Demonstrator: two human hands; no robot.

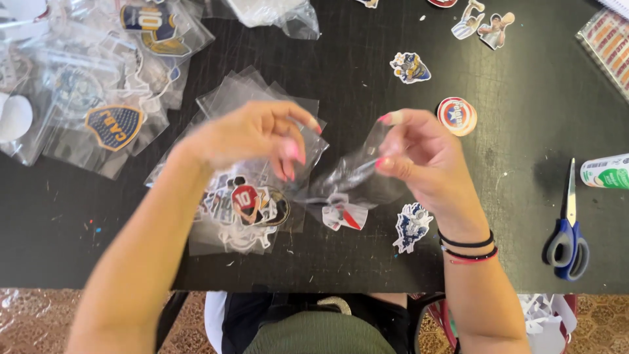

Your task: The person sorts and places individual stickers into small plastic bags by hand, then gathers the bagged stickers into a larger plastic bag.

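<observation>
My right hand [419, 157] pinches a small clear plastic bag [357, 177] by its top edge, above the black table [511, 216]. A white and red sticker [344, 215] shows at the bag's lower end. My left hand [252, 134] hovers just left of the bag, blurred, fingers curled and apart, holding nothing that I can see. Under my left hand lies a pile of clear bags [262, 98] with a cut-out sticker of a player in a red shirt [246, 200] on top.
Loose stickers lie about: a round red-and-white one [457, 116], a blue-white one [411, 226] by my right wrist, another [410, 67] further back. Blue-handled scissors [567, 233] and a white-green tube [606, 172] sit at the right. Bagged crest stickers [114, 126] fill the left.
</observation>
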